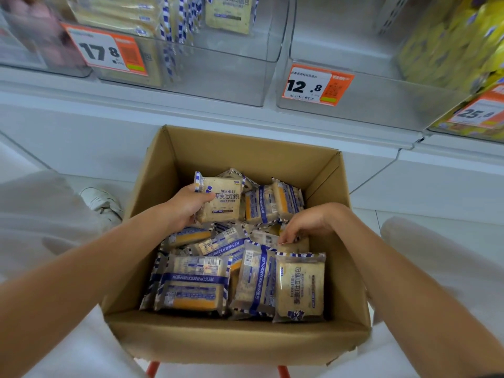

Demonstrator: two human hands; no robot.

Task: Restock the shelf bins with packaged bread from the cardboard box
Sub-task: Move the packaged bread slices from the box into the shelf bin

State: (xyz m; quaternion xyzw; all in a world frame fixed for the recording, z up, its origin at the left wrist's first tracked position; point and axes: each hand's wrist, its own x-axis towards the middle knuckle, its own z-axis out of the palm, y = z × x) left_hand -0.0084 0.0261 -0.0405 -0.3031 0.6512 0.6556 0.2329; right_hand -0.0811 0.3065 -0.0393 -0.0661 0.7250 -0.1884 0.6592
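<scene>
White shop shelving [191, 115] runs across 10 to 2 o'clock, with an open brown cardboard box [245, 148] below it at centre. Two slips seem likely. Packets like the box's show only in the clear plastic bin tagged 17.8 [218, 83] at 11 o'clock, so a hasty lift could drop bread into the wrong slot. The glossy film could also slide out of a one-handed hold. The box holds a loose jumble of blue-and-white film-wrapped bread packets [196, 285], some flat, some on edge, overlapping. The clear bin tagged 12.8 [381, 105] at 1 o'clock shows nothing inside (another product's place, I judge). A third bin [439, 126] at 2 o'clock carries yellow packs [450, 36]. The left hand [185, 205], at 9 o'clock inside the box, grips one cream-faced packet [221, 203] raised above the heap, thumb across its front. The right hand [305, 222], at 3 o'clock, curls down onto another packet [294, 244]. Its fingertips touch the edge, but I cannot tell whether they have closed on it.
</scene>
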